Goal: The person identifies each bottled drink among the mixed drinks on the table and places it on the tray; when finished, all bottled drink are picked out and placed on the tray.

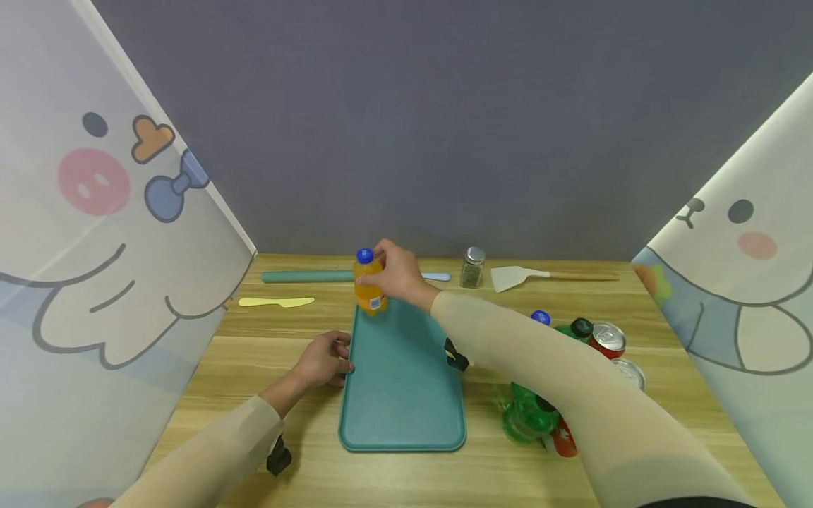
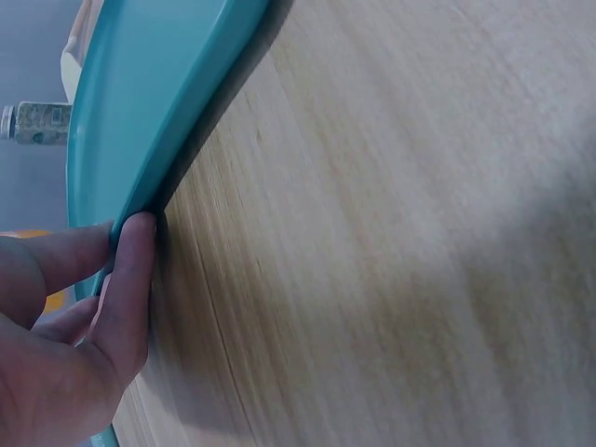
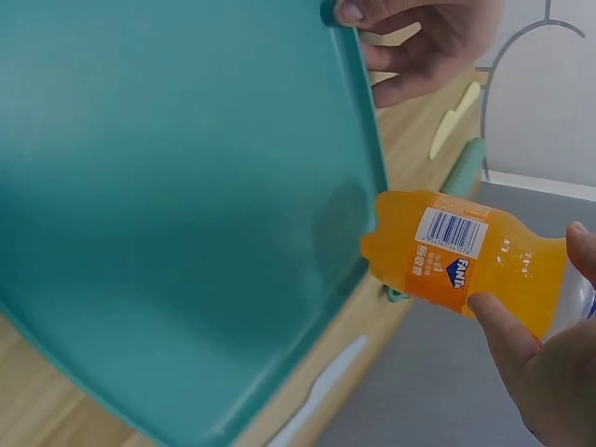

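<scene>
A teal tray (image 1: 401, 381) lies lengthwise on the wooden table. At its left edge my left hand (image 1: 322, 361) pinches the rim between thumb and fingers, which the left wrist view shows up close. My right hand (image 1: 399, 271) grips a small bottle of orange Fanta (image 1: 370, 286) with a blue cap, thumb on one side and fingers on the other. The bottle is upright at the tray's far left corner. In the right wrist view the base of the Fanta bottle (image 3: 396, 233) overlaps the tray's rim, and its barcode label faces the camera.
Behind the tray lie a green rod (image 1: 308, 276) and a light blue utensil (image 1: 437, 276), with a spice jar (image 1: 472, 268) and white spatula (image 1: 514, 276) farther right. A yellow knife (image 1: 276, 302) lies left. Green bottles (image 1: 530, 416) and cans (image 1: 608, 339) stand right, partly under my sleeve.
</scene>
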Demonstrator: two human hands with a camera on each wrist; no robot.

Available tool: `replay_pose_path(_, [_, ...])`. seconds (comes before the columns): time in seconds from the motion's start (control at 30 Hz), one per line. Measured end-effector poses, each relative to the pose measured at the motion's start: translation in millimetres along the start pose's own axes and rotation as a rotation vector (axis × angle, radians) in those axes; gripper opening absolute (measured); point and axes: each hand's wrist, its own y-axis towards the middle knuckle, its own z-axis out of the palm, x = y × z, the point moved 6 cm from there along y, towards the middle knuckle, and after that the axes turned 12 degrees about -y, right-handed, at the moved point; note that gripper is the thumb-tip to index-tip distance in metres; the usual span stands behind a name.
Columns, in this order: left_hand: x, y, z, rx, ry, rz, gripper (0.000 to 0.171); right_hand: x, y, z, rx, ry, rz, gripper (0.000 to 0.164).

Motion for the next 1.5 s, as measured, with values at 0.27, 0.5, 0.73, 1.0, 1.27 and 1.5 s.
replay_pose_path(0.27, [0.5,-1.1,0.4,-0.007,0.0,-0.007,0.061,-6,-1,16,0.002,0.019,0.013,0.044])
replay_pose_path(0.5, [-1.8,-0.5,0.4,-0.007,0.001,-0.002,0.06,-7,-2,21,-0.019,0.014,-0.008,0.043])
replay_pose_path(0.73, [-3.3,-0.5,-1.2,-0.008,0.01,0.002,0.06,-4,-2,23,-0.012,0.011,-0.035,0.045])
replay_pose_path(1.0, [-6.5,-1.3,1.3,-0.005,-0.007,-0.005,0.06,-8,-3,24,0.027,0.009,-0.021,0.049])
replay_pose_path(1.27, [-1.5,-0.5,2.4,0.004,-0.026,-0.017,0.06,-18,-3,25,0.113,0.112,0.007,0.053])
replay_pose_path(1.5, [0.7,1.2,0.4,0.005,-0.019,-0.018,0.061,-17,0,8,0.254,0.122,-0.017,0.058])
